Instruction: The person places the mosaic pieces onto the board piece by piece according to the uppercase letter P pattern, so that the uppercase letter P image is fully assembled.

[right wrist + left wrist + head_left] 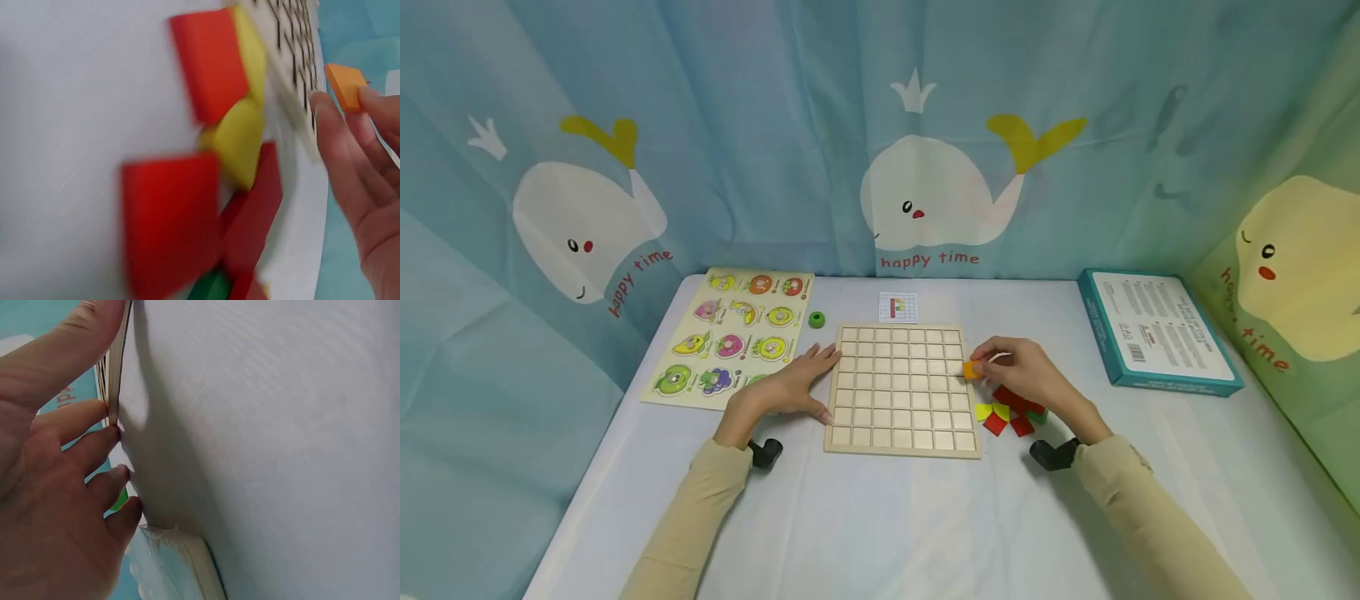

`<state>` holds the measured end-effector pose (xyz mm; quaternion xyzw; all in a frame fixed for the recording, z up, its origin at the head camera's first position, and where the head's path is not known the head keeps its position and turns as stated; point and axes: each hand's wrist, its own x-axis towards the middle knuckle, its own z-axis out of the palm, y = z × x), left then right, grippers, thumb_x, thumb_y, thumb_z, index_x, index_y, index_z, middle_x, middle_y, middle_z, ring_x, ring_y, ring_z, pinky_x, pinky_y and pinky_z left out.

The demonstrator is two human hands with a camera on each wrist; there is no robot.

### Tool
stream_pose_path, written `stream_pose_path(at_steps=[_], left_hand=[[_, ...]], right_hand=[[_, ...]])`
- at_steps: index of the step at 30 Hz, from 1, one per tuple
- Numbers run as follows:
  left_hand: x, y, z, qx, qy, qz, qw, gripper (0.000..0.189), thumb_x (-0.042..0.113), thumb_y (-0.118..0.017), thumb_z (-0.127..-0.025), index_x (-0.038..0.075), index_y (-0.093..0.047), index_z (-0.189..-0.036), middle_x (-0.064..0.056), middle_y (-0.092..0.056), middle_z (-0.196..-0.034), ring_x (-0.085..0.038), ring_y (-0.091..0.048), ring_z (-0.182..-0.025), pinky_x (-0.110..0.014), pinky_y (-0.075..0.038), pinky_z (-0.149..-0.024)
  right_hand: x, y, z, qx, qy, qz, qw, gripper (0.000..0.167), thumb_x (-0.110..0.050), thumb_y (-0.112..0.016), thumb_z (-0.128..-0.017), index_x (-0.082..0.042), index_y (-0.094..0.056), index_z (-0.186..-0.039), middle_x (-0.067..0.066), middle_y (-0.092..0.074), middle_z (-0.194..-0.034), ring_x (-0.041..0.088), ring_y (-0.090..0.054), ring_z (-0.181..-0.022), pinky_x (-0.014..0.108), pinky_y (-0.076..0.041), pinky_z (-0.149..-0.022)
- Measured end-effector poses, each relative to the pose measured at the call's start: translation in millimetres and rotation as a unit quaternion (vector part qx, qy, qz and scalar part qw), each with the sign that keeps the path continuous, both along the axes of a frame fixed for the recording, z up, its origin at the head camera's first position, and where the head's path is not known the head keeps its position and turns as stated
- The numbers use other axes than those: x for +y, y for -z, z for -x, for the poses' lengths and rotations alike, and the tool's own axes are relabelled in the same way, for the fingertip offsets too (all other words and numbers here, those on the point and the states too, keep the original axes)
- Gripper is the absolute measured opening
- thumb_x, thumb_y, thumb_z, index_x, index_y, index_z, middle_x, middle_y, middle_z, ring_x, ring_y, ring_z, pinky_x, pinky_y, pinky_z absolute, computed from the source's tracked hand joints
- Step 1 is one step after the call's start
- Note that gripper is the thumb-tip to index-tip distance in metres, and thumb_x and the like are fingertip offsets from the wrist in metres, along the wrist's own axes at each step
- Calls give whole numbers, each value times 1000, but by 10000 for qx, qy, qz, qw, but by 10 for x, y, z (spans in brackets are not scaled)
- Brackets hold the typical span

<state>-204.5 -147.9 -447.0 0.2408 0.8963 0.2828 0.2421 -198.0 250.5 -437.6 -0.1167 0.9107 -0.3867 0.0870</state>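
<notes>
A wooden grid board [904,387] lies on the table, its square compartments bare. My left hand [792,383] rests at the board's left edge; in the left wrist view its thumb and fingertips touch the rim. Between thumb and fingers my right hand [1018,367] pinches an orange square tile [972,370], held over the board's right edge. Below that hand lies a small pile of tiles: red tiles [172,219], yellow tiles with a curved side [237,140] and a partly hidden green tile [211,286]. A small pattern card [898,307] lies behind the board.
To the left lies a fruit puzzle board [730,337] with knobbed pieces, a green ring-shaped piece [817,319] beside it. A teal box [1161,332] sits at the back right. Blue curtains [775,125] printed with whales hang behind the table.
</notes>
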Motion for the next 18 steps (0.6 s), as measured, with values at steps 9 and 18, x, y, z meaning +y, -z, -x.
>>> stream_pose_path(at_steps=[9, 18], left_hand=[[-13, 28, 27, -39, -167, -237, 9996, 110, 24, -89, -79, 6, -23, -164, -13, -12, -173, -37, -3, -160, -57, -10, -129], [-19, 71, 24, 71, -238, -304, 9992, 107, 26, -89, -80, 6, -25, -164, -12, -13, -173, -36, -4, -160, -56, -11, -129]], right_hand=[[-278, 5, 221, -475, 58, 833, 9954, 23, -15, -68, -100, 0, -69, -117, 20, -70, -117, 26, -75, -91, 27, -62, -84], [-519, 31, 392, -755, -13, 727, 9945, 30, -7, -70, -95, 0, -70, -124, 19, -72, -116, 24, -70, -98, 29, -59, -89]])
